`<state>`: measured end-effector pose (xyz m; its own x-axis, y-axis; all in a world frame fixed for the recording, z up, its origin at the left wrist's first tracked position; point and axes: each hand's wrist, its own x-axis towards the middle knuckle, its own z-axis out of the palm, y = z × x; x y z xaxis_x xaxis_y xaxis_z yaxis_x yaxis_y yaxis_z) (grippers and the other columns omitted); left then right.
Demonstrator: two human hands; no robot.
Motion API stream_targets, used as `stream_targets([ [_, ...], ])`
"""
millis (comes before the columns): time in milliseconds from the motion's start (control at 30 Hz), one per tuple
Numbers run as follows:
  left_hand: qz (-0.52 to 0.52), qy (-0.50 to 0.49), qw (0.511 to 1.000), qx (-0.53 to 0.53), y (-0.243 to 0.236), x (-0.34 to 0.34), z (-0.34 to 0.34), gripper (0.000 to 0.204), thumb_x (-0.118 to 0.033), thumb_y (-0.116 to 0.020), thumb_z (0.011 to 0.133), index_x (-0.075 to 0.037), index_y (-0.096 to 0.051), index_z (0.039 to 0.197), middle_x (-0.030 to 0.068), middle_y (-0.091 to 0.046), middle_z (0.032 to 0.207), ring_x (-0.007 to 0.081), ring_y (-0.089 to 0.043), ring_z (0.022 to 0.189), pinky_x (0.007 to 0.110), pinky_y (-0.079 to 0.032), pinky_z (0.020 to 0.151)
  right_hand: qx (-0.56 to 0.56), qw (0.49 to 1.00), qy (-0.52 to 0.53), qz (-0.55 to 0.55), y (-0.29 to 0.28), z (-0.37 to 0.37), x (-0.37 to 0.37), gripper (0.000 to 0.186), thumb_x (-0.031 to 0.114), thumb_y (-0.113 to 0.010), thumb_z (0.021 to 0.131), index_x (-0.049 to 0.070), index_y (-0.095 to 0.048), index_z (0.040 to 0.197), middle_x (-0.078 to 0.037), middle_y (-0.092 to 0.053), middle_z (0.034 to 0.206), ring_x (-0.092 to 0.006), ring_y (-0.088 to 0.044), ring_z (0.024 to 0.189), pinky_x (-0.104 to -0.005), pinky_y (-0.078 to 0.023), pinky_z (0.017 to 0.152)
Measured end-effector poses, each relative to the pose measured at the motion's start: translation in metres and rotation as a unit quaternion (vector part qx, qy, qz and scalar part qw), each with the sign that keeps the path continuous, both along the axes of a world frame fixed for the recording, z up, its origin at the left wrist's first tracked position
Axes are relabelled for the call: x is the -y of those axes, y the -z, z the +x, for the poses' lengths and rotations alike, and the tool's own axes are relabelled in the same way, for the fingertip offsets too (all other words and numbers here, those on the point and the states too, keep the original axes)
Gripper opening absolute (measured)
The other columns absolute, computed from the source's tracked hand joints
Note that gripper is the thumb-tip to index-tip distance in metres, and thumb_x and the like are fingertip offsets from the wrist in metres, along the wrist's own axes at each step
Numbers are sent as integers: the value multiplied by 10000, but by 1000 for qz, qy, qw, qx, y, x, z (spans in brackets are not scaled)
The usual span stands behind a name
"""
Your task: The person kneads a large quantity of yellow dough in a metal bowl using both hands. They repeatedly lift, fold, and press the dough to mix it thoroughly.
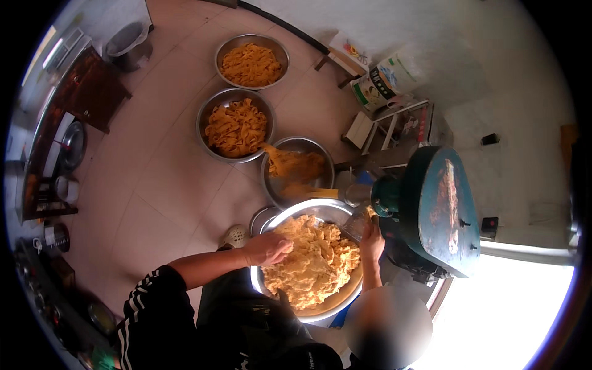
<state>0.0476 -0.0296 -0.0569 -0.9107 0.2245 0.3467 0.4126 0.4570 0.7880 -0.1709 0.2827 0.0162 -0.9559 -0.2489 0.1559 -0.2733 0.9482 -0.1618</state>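
As the head view looks down, crumbly yellow-orange dough [311, 265] lies in a wide silver metal basin [333, 211]. The left hand [269, 248] curls over its left side, the right hand [370, 242] bends beside the green metal machine [445, 209] — partly hidden, so I cannot tell what either grips. Fingers straying into the machine could be pinched; hasty scooping might spill dough. Roughly round, the heap points nowhere — no clear long axis.

I look steeply down through one head-worn fisheye, close above the bowl [330, 208], its wide view reaching out to floor [160, 176] and wall [515, 102].
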Motion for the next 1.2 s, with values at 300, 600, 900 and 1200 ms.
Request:
stream_targets([
  [300, 42, -4, 997, 61, 12, 1, 3, 436, -231, -761, 845, -30, -548, 1167, 146, -654, 937, 363, -648, 857, 464, -524, 777, 49, 998, -26, 3, -14, -1, 16, 324, 212, -505, 1067, 58, -680, 1291, -220, -734, 1087, -415, -729, 909, -480, -589, 756],
  [600, -10, 19, 993, 113, -14, 11, -11, 644, -201, -806, 810, -45, -510, 1360, 120, -693, 1077, 298, -694, 928, 416, -557, 833, 18, 992, -28, 122, 5, -9, -6, 338, 322, -532, 1050, 151, -624, 1326, -194, -746, 891, -417, -708, 689, -514, -575, 572],
  [900, -20, -8, 999, 28, -3, 1, -5, 646, -168, -791, 796, -57, -488, 1356, 118, -681, 1092, 318, -694, 944, 414, -557, 835, 82, 994, 62, 40, -5, -12, 15, 349, 349, -505, 1055, 71, -614, 1234, -279, -697, 822, -511, -664, 757, -605, -530, 650],
  [1200, -55, -33, 997, 32, -5, -4, -4, 599, -203, -789, 775, -74, -533, 1301, 133, -684, 1127, 342, -682, 885, 431, -557, 775, 91, 990, 94, 57, -5, -10, -15, 363, 364, -525, 1040, 26, -657, 1029, -295, -703, 875, -496, -687, 823, -579, -553, 708],
])
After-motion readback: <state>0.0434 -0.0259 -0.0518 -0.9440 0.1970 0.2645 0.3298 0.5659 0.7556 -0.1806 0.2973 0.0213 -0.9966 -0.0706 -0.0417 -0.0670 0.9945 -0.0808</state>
